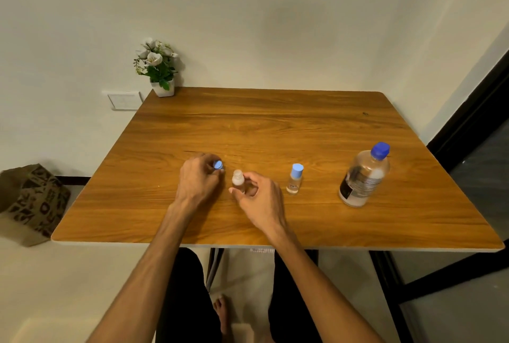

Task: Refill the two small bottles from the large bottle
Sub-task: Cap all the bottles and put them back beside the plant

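Left hand [199, 177] low over bench [275, 127], fingers pinching light-blue cap [218, 165]. Right hand [260, 199] curled loosely round uncapped small bottle [238, 179] standing mid-bench; firm grip or not, cannot tell. Second small bottle [295, 179], capped, upright just right. Large bottle [365, 176], blue-capped, further right. Potted flowers [158, 67] at far left corner.

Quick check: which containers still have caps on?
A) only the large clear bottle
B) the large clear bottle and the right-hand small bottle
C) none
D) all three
B: the large clear plastic bottle and right small bottle are capped; the left hand holds the light-blue cap off the open small bottle.
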Demonstrator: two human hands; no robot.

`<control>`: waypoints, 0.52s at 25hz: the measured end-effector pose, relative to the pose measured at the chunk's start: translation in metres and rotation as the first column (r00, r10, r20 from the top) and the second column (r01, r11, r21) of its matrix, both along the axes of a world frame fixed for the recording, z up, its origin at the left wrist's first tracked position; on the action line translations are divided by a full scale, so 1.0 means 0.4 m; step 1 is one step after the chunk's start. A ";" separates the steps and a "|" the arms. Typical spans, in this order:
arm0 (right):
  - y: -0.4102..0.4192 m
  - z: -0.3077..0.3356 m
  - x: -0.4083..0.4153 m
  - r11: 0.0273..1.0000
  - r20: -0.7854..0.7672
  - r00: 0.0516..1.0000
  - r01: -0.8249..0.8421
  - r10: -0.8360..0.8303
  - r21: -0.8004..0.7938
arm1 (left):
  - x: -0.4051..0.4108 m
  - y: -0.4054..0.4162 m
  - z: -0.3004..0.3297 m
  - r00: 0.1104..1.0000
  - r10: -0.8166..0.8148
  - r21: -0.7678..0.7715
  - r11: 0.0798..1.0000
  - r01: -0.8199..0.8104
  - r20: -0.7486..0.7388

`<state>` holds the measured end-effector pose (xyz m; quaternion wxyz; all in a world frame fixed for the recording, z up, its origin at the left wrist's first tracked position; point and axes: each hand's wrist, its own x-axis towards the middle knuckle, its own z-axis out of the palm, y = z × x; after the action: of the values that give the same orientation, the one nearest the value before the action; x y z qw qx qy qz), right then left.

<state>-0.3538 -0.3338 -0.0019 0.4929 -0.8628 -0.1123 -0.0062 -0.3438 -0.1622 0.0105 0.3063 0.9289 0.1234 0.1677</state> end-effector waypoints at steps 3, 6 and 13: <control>-0.004 -0.006 -0.007 1.000 0.030 0.999 0.018 -0.017 -0.020 | -0.049 -0.023 0.044 0.988 0.019 -0.236 0.972 0.018 0.154; -0.008 -0.009 -0.008 0.999 0.063 0.998 0.021 -0.019 -0.030 | -0.080 -0.064 0.076 0.979 -0.166 -0.134 0.974 0.182 0.119; -0.011 -0.011 -0.004 0.999 0.040 0.999 0.032 -0.033 0.024 | -0.081 -0.094 0.135 0.955 -0.284 0.188 0.937 0.296 -0.087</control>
<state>-0.3553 -0.3383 -0.0063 0.5005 -0.8583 -0.1081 -0.0329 -0.3762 -0.1999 0.0646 0.2294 0.9674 -0.0233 0.1051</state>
